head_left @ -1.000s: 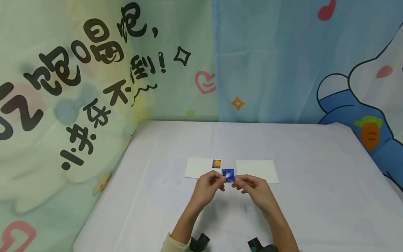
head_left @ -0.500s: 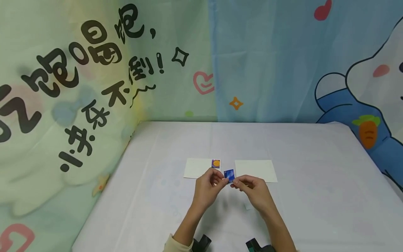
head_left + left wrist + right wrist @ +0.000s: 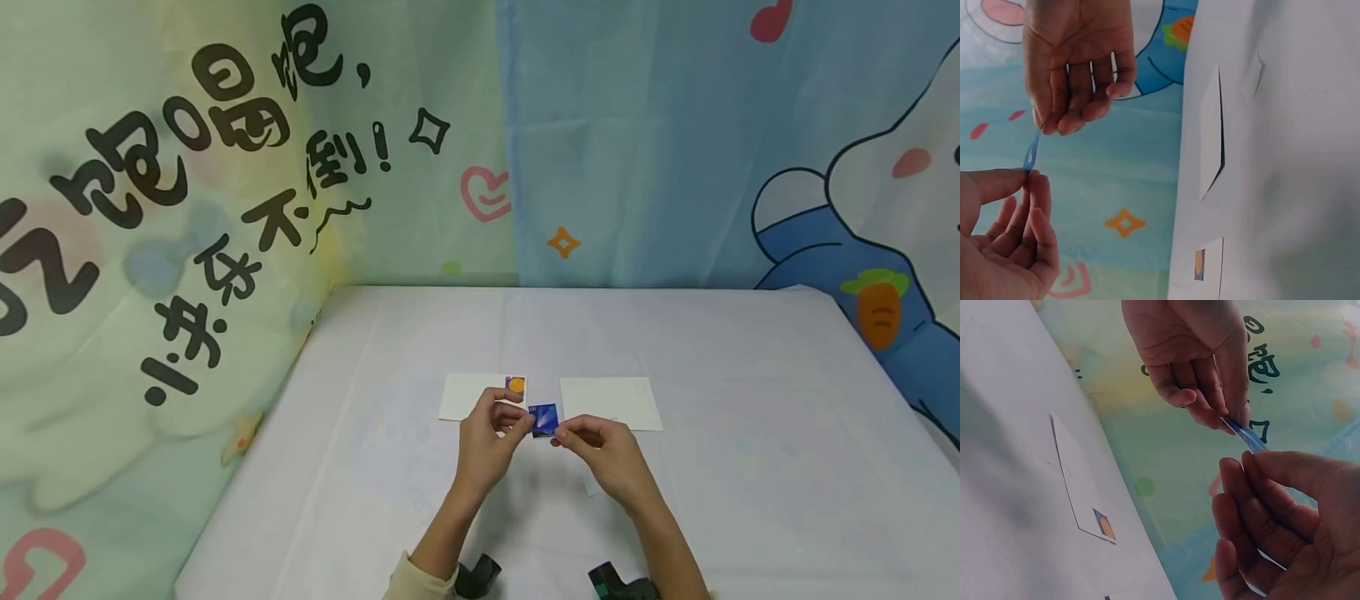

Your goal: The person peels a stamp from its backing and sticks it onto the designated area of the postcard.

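Note:
A small blue, glossy square stamp [image 3: 543,420] is held up above the table between both hands. My left hand [image 3: 487,442] pinches its left edge between thumb and index finger, the other fingers loosely bent. Its lower right corner is pinched by the thumb and fingertips of my right hand [image 3: 607,454]. In the left wrist view the stamp [image 3: 1032,152] shows nearly edge-on and slightly curved. Behind the left fingers lies a white envelope [image 3: 465,398] with an orange-and-purple stamp [image 3: 515,384] at its upper right corner, partly covered by those fingers.
A second white envelope [image 3: 611,403], with no stamp showing, lies to the right behind my right hand. A small pale, see-through scrap [image 3: 592,485] rests on the white-covered table [image 3: 750,467] near the right wrist. Printed cloth [image 3: 637,150] hangs along the back and left side.
The blue stamp was tilted half a second ago and now sits straighter, slightly lower. My left hand has shifted a little left, its fingers more spread. The right hand keeps its pinch nearly in place.

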A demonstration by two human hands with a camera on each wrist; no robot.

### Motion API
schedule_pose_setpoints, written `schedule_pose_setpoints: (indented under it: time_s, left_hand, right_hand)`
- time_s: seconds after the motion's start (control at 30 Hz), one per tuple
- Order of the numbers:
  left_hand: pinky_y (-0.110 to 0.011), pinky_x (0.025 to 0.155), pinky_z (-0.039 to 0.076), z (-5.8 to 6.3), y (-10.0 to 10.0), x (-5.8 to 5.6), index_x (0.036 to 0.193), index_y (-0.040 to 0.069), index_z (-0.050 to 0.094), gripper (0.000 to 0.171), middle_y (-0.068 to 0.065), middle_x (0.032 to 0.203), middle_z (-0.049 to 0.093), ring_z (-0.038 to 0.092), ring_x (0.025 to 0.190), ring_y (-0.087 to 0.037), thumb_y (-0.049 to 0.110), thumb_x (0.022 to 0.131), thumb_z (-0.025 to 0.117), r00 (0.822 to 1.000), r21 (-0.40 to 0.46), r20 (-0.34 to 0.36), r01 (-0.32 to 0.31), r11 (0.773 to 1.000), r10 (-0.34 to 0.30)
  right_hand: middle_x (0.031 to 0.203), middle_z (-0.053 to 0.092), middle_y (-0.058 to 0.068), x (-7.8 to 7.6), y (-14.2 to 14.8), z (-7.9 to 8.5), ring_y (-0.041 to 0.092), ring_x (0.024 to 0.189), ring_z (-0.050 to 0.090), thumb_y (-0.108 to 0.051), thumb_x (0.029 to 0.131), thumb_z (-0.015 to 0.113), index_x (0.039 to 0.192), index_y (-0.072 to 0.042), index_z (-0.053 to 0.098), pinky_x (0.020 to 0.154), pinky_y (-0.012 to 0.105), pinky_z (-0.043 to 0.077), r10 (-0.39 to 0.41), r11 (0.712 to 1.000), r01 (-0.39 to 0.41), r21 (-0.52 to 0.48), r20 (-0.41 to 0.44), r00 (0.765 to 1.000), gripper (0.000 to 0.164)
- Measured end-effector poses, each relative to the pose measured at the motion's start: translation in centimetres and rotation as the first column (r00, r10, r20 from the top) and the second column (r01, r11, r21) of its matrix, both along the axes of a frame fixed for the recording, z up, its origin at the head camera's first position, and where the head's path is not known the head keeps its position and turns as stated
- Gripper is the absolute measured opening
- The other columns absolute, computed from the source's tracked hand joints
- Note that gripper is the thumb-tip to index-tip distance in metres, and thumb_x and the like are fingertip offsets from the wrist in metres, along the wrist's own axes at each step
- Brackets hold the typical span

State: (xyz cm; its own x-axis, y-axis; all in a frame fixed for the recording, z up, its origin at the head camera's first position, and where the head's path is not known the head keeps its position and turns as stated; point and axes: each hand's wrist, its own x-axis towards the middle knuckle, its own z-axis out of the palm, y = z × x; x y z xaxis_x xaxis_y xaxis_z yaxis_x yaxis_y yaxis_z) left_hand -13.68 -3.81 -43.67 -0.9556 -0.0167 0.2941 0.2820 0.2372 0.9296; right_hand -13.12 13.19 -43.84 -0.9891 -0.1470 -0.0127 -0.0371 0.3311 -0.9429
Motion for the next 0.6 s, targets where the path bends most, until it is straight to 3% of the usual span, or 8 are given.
schedule_pose_setpoints:
  time_s: [0.23,0.4,0.6]
  left_hand:
    - [-0.027,0.062,0.051,3.0,0.2,1.3,0.091,-0.006,0.052,0.018,-0.019,0.078,0.064,0.062,0.070,-0.028,-0.006,0.080,0.066,0.999,-0.009,-0.033,0.009,1.000,-0.009]
    - [-0.030,0.063,0.052,3.2,0.4,1.4,0.087,-0.006,0.054,0.015,-0.018,0.077,0.063,0.062,0.069,-0.026,-0.006,0.080,0.067,1.000,-0.033,-0.020,0.010,0.999,-0.011]
    - [-0.024,0.059,0.051,3.0,0.5,1.4,0.084,-0.005,0.054,0.013,-0.017,0.075,0.063,0.062,0.067,-0.024,-0.006,0.080,0.066,1.000,-0.042,-0.021,0.001,0.999,-0.002]
  right_hand:
    - [0.087,0.069,0.004,0.0,-0.1,-0.1,0.020,0.089,0.063,-0.029,0.087,0.064,0.097,-0.004,0.068,0.083,0.043,0.046,-0.003,1.000,0.004,-0.026,0.020,1.000,0.027]
    - [0.087,0.070,0.006,0.1,-0.1,-0.2,0.020,0.088,0.065,-0.020,0.084,0.069,0.101,-0.003,0.066,0.080,0.039,0.047,-0.010,0.998,0.010,-0.062,-0.005,1.000,0.025]
    - [0.082,0.070,0.001,0.1,0.2,-0.7,0.020,0.087,0.063,-0.018,0.080,0.073,0.110,-0.008,0.056,0.078,0.039,0.046,-0.014,0.995,0.001,-0.099,-0.132,0.991,0.036]
